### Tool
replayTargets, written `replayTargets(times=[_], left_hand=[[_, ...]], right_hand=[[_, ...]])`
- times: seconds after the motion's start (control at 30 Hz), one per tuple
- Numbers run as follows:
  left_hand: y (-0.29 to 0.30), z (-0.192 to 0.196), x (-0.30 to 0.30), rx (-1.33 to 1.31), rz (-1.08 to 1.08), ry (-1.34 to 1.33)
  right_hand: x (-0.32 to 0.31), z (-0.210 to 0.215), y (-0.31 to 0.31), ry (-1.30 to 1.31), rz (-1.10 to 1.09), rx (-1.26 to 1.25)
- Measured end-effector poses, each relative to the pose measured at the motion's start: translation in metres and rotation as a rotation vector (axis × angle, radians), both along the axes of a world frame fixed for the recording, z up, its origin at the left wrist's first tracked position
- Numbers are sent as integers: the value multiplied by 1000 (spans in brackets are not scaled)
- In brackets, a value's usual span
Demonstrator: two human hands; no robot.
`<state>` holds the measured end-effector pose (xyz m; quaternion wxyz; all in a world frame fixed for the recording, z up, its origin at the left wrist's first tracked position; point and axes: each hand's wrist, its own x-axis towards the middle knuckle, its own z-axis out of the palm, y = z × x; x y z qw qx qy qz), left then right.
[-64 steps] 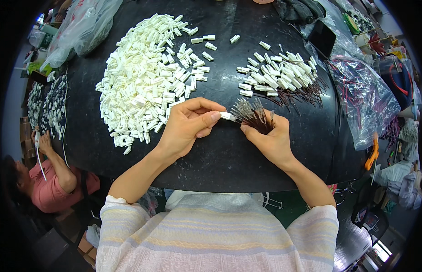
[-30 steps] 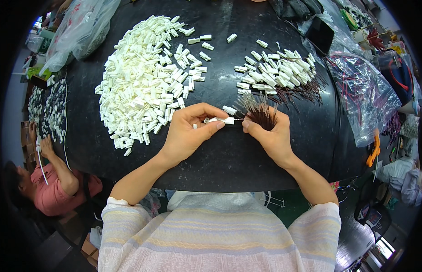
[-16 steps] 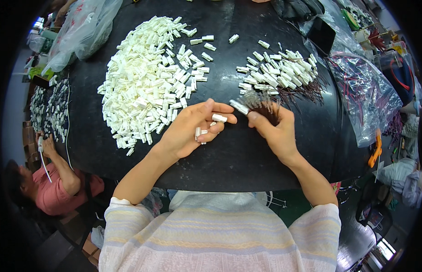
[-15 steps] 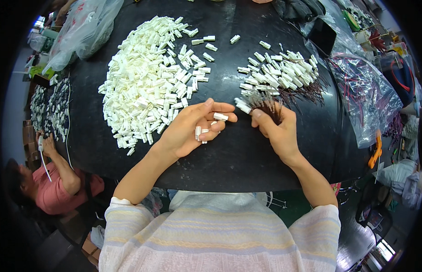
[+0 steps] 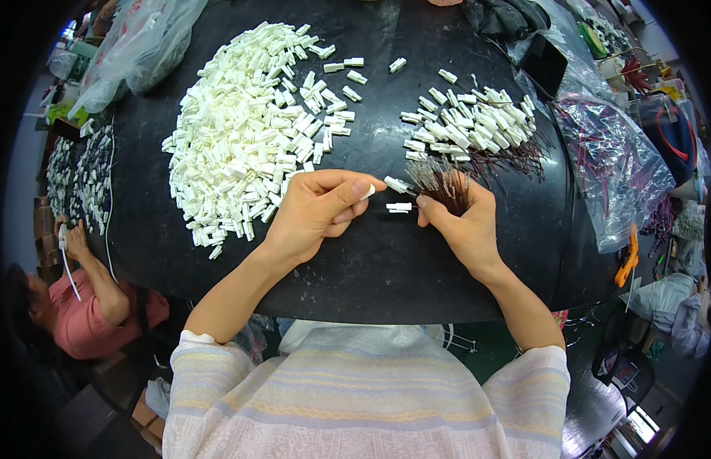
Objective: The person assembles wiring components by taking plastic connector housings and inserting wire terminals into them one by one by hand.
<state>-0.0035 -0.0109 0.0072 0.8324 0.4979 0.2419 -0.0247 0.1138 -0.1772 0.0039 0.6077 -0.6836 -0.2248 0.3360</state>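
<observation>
My left hand (image 5: pixel 313 210) is closed, pinching a small white plastic connector housing (image 5: pixel 368 192) between thumb and fingertips; its curled fingers hide whatever else lies in the palm. Facing it, my right hand (image 5: pixel 464 226) grips a bundle of dark brown wires (image 5: pixel 443 191) with bare metal ends pointing up and to the left. One white housing (image 5: pixel 398 186) sits at the tips of wires beside my right thumb. Just below it is another white housing (image 5: pixel 399 207); whether it is on a wire or lies on the table I cannot tell.
A large heap of loose white housings (image 5: pixel 241 145) covers the left of the black table (image 5: pixel 355 287). Back right lies a pile of housings with brown wires (image 5: pixel 478 122). Beyond are a dark phone (image 5: pixel 543 65), clear plastic bags (image 5: pixel 615 161) and orange scissors (image 5: pixel 628 260). A co-worker (image 5: pixel 92 314) sits at left.
My left hand has turned over from palm up with several housings showing to a pinch on one. A second housing now shows below the one at my right hand.
</observation>
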Motion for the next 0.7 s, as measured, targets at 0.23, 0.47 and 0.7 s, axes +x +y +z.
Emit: replayTargets(times=[0.23, 0.47, 0.7], left_hand=[[-3, -2, -1, -79, -34, -57], [-6, -3, 2, -90, 23, -50], [-10, -4, 0, 185, 5, -84]], right_hand=[[-4, -6, -1, -102, 14, -10], [-9, -11, 2, -101, 15, 54], [-7, -14, 0, -208, 72, -18]])
